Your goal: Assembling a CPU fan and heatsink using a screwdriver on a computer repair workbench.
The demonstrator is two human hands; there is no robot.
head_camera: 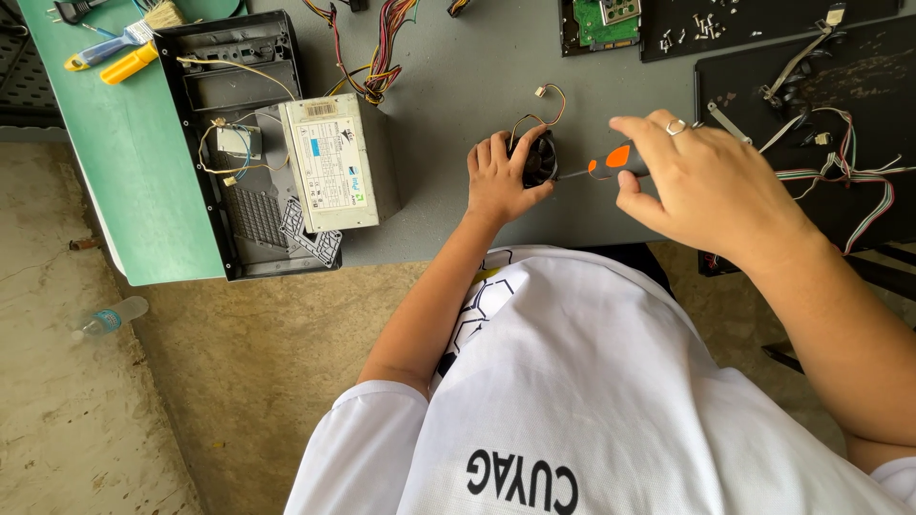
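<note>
My left hand (pixel 498 178) grips a small black cooling fan (pixel 540 157) standing on the grey table (pixel 448 86) near its front edge. A thin wire with a small plug (pixel 546 95) loops up from the fan. My right hand (pixel 706 186), a ring on one finger, holds a screwdriver (pixel 611 162) with a black and orange handle. Its shaft points left into the fan's side.
A grey power supply box (pixel 334 162) lies left of the fan, against an open black computer case (pixel 239 143). Coloured cable bundles (pixel 372 48) trail behind. A green circuit board (pixel 606 24), loose screws and ribbon cables (pixel 840 162) lie at back right. Brushes (pixel 124 48) rest on a green mat.
</note>
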